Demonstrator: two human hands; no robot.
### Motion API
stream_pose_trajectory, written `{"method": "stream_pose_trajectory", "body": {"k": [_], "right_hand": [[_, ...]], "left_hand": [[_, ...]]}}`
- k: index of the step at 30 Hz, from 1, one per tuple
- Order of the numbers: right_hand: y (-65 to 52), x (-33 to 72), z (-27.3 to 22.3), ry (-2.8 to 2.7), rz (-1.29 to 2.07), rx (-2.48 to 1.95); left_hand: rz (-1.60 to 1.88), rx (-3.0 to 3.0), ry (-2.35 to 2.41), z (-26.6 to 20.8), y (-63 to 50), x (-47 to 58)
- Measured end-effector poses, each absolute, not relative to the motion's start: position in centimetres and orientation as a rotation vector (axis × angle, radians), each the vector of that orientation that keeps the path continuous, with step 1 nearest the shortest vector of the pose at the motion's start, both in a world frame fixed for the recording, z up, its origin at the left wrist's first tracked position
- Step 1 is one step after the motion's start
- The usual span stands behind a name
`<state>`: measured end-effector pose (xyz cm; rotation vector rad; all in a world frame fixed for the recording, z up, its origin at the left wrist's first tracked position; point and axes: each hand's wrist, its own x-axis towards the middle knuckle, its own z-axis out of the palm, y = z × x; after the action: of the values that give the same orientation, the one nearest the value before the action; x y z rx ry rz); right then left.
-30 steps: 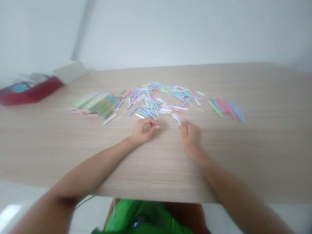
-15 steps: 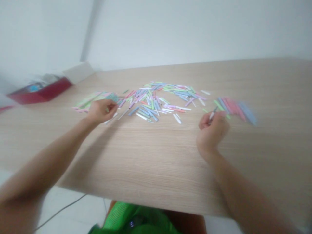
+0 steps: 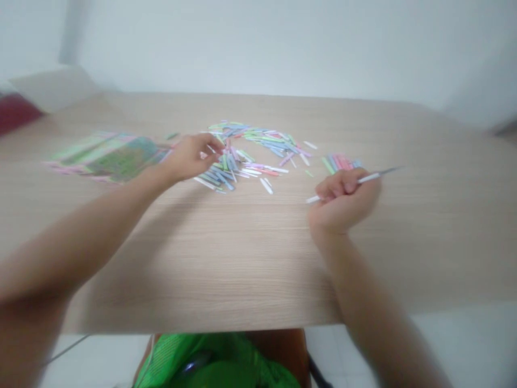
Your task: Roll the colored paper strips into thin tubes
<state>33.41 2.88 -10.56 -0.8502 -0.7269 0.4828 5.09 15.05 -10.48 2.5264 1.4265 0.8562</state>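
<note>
My left hand (image 3: 191, 156) hovers at the left side of a loose pile of thin pastel sticks (image 3: 274, 137), fingers curled but apart, with nothing visible between them. Part of the pile is hidden behind it. In my closed right hand (image 3: 343, 196) lies a slim white tool (image 3: 368, 178) with a thin dark pointed end, which points right. Just behind that hand, a row of green, purple, pink and blue sticks (image 3: 341, 161) is partly covered. Left of my left hand is a blurred stack of green and pink packets or sheets (image 3: 109, 156).
The wooden table (image 3: 250, 258) has its front edge near me. A red box (image 3: 18, 113) with a pale flap (image 3: 54, 86) stands at the far left. Behind the table rises a white wall (image 3: 258, 48). Something green and mesh-like (image 3: 218, 361) lies below the edge.
The view has swung right. My left hand has moved from beside the packets to the pile, its fingers opening. My right hand has turned, so the tool lies more level.
</note>
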Motion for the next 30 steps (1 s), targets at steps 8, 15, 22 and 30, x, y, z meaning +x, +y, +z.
{"method": "stream_pose_trajectory", "body": {"k": [8,15,22,30], "right_hand": [[3.1,34.8,-9.9,-0.616,0.596,-0.720],[3.9,34.6,-9.9,-0.630,0.557,-0.836],[4.2,33.2,-13.2,-1.097,0.214,-1.263],[5.4,33.2,-15.6,-1.513,-0.150,-2.005]], "left_hand": [[0.537,3.027,0.820,-15.8,15.1,15.2],[0.581,3.399,0.777,-17.2,13.9,15.2],[0.381,3.352,1.012,-17.8,13.0,13.2],[0.326,3.157,1.143,-18.0,13.3,12.9]]}}
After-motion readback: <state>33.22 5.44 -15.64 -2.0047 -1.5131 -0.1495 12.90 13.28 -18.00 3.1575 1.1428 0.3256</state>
